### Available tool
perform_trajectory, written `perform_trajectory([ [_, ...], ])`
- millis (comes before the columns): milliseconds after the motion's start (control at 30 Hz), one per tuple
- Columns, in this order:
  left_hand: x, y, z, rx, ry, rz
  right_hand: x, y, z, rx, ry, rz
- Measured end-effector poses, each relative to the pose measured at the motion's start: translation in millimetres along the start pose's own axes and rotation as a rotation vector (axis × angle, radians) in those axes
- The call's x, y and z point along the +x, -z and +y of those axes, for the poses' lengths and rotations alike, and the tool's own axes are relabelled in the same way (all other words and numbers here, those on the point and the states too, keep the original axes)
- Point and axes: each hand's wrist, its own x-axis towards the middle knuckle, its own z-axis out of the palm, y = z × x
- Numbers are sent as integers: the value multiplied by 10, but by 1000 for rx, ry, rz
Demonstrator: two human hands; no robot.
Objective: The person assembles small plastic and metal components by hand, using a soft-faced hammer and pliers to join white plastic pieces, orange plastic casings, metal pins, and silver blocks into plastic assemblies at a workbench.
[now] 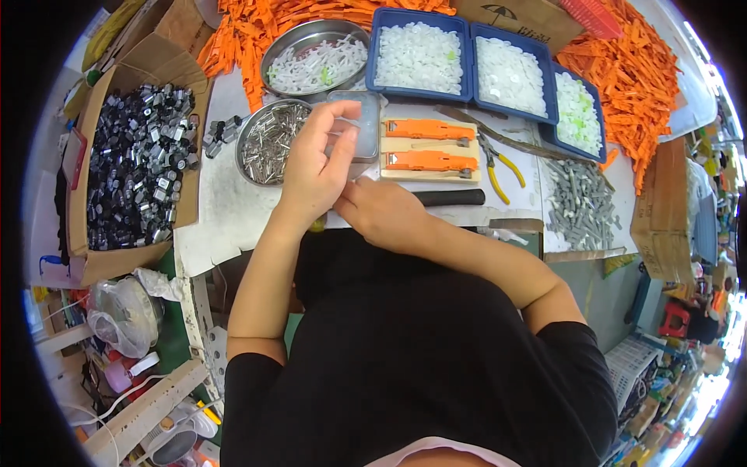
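My left hand (317, 165) is raised over the white work mat, thumb and forefinger pinched on a thin white plastic strip (348, 121) near a small clear tray (359, 124). My right hand (381, 210) lies closed on the mat's front edge, its fingers curled toward the left hand; whether it holds a small part I cannot tell. Just beyond the hands a wooden jig (429, 149) carries two orange plastic pieces. A round metal bowl of small metal pins (267, 142) sits left of my left hand.
A cardboard box of black and silver caps (140, 171) stands at the left. Blue trays of white parts (467, 62), a metal bowl of white strips (315, 58), orange parts heaps (638, 78), grey screws (580, 204), yellow-handled pliers (498, 165) and a black handle (451, 198) fill the bench.
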Motion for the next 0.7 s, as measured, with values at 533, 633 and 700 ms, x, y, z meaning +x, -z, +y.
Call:
perform_trajectory([
  [533,214,-971,-242,920,-206,-336,-464,1018,827,93,-664,199],
  [633,196,-925,-277,920,-214,-339,-413,1064,829,26,-634,114],
  [700,184,-960,-299,904,-211,-349,-509,801,857,24,-712,117],
])
